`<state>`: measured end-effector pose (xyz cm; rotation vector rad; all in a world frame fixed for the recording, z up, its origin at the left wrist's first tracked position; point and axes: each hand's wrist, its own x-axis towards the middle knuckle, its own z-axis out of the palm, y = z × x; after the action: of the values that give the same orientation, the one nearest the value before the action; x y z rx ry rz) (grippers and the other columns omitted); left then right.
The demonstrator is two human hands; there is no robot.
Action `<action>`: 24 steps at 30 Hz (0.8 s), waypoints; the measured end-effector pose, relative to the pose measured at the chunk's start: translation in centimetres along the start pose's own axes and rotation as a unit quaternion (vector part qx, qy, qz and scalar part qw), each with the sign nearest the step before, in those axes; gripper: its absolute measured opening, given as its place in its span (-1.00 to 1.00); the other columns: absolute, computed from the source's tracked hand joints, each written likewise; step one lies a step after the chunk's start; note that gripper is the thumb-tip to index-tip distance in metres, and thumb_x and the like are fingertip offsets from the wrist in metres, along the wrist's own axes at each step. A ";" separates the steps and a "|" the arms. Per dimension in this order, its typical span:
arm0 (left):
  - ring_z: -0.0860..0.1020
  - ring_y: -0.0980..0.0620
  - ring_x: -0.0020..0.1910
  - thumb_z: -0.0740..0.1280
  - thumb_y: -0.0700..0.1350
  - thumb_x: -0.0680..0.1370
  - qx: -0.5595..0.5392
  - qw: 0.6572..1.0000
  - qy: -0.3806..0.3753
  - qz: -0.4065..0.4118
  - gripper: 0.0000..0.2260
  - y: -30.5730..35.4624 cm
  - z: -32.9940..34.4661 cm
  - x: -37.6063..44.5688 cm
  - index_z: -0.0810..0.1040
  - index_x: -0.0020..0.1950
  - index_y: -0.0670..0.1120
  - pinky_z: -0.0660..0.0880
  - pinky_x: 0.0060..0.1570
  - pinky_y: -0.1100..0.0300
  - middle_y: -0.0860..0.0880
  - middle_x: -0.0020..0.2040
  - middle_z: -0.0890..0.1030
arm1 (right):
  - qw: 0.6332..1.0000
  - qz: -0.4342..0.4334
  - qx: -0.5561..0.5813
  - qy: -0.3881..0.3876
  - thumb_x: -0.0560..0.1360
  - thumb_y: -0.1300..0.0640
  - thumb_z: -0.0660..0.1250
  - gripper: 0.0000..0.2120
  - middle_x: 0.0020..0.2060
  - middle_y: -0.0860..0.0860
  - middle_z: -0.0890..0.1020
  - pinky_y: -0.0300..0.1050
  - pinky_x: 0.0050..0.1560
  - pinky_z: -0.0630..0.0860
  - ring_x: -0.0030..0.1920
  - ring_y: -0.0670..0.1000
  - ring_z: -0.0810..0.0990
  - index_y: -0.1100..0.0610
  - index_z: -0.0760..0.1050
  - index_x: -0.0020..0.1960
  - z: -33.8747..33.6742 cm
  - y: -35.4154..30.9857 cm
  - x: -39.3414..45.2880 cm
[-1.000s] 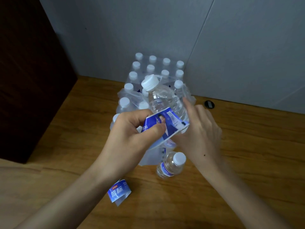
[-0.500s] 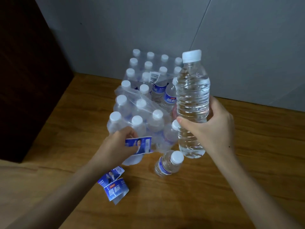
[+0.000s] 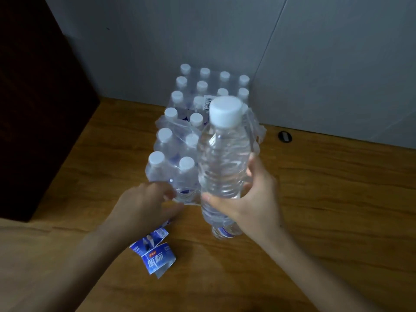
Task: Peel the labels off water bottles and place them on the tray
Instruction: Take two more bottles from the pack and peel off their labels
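Note:
My right hand grips a clear, label-free water bottle with a white cap, held upright above the wooden table. My left hand is blurred, palm down, with fingers curled. A sliver of a blue peeled label shows under it. Two more peeled blue labels lie on the table just below that hand. A labelled bottle lies on the table, mostly hidden behind the held bottle. No tray is in view.
A shrink-wrapped pack of several white-capped bottles, its front torn open, stands against the grey wall. A dark cabinet closes off the left side. A small black round object sits at the table's back edge.
The label came off the bottle into my left hand, which has dropped toward the labels on the table. My right hand lifted the bare bottle, then brought it left and closer to the camera.

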<state>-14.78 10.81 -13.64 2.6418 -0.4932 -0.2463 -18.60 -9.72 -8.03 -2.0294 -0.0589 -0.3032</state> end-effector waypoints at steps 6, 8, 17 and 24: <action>0.49 0.19 0.26 0.44 0.12 0.36 -0.330 0.933 0.007 0.141 -0.27 4.7 -4.5 -1.3 0.20 0.46 0.13 0.49 0.14 0.23 0.26 0.28 0.49 | 0.999 -0.003 -0.029 -0.030 0.21 -0.16 0.57 -0.39 -0.05 -0.20 0.62 -0.19 -0.15 0.60 -0.02 -0.21 0.61 -0.11 0.40 0.17 1.9 1.8 -1.1; 0.50 0.20 0.25 0.48 0.13 0.32 -0.349 0.927 0.034 0.134 -0.22 5.1 -4.0 -1.0 0.21 0.46 0.09 0.50 0.15 0.24 0.27 0.26 0.49 | 0.999 -0.015 -0.036 -0.036 0.22 -0.13 0.57 -0.39 -0.05 -0.15 0.63 -0.10 -0.15 0.60 -0.02 -0.16 0.62 -0.05 0.41 0.17 1.8 2.4 -1.1; 0.54 0.29 0.12 0.46 0.21 0.29 -0.307 0.936 0.132 0.109 -0.37 4.8 -1.6 -0.5 0.33 0.30 0.16 0.53 -0.06 0.41 0.36 0.15 0.50 | 0.980 -0.044 -0.166 -0.105 0.22 -0.29 0.46 -0.28 0.09 -0.19 0.57 -0.37 -0.11 0.49 0.05 -0.29 0.46 -0.17 0.28 0.30 0.3 2.9 -0.8; 0.57 0.17 0.05 0.51 0.17 0.29 -0.249 0.962 0.111 0.021 -0.38 3.7 3.1 -1.4 0.31 0.27 0.20 0.56 -0.03 0.21 0.42 0.06 0.45 | 0.922 -0.008 -0.336 -0.192 0.33 -0.30 0.36 -0.45 0.13 -0.21 0.47 -0.14 0.01 0.47 0.12 -0.21 0.40 -0.10 0.45 0.24 -3.3 5.6 -1.3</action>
<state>-17.93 7.00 -14.63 2.1319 -0.3540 -0.0472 -19.51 -15.08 -11.76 -2.7511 -0.2427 0.0950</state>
